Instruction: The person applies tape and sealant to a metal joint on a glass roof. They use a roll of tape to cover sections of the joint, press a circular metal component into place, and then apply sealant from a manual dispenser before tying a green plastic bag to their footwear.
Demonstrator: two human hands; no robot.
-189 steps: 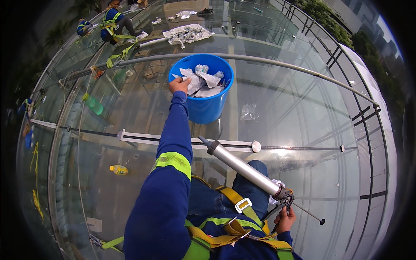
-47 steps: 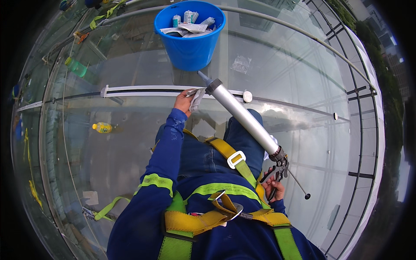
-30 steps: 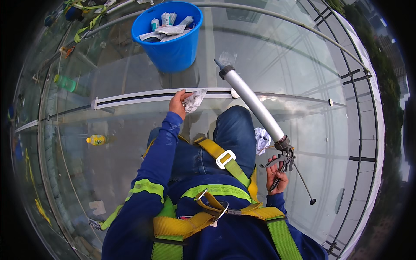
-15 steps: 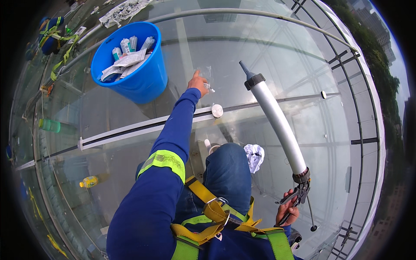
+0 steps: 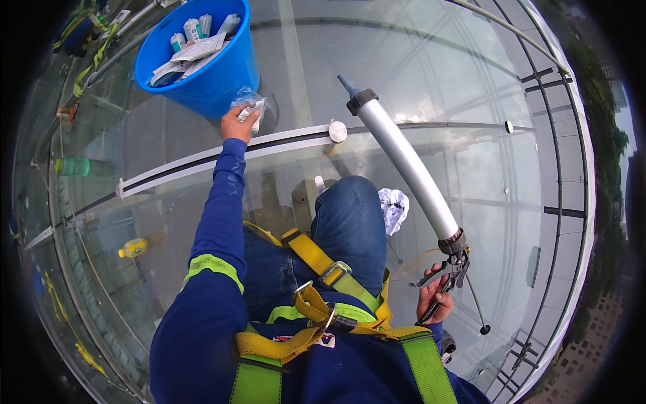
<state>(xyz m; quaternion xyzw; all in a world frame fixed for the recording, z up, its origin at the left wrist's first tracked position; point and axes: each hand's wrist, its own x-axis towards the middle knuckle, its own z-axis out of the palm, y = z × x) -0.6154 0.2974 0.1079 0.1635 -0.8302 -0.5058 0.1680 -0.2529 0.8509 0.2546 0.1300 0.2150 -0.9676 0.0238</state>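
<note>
My left hand (image 5: 238,125) is stretched forward over the glass, fingers closed on a crumpled clear plastic wrapper (image 5: 252,102) with something whitish in it. Just beyond stands a blue bucket (image 5: 225,84), holding several foil sealant tubes (image 5: 193,29) and folded newspaper (image 5: 196,51). At the lower right, my right hand (image 5: 436,301) grips the handle of a caulking gun (image 5: 408,165). Its long silver barrel tilts up and to the left, its grey nozzle (image 5: 347,85) raised toward the middle. Part of the right fingers is hidden behind the handle.
I am on glass panels split by a taped dark joint (image 5: 222,156) with a round white fitting (image 5: 338,131). A stained white cloth (image 5: 393,210) lies by my knee. Yellow (image 5: 133,248) and green (image 5: 74,167) bottles lie left. Metal rails (image 5: 562,135) run along the right edge.
My left hand has moved left and nearer, from the open glass to beside the bucket, with the plastic wrapper. The view has shifted; my right hand still holds the caulking gun.
</note>
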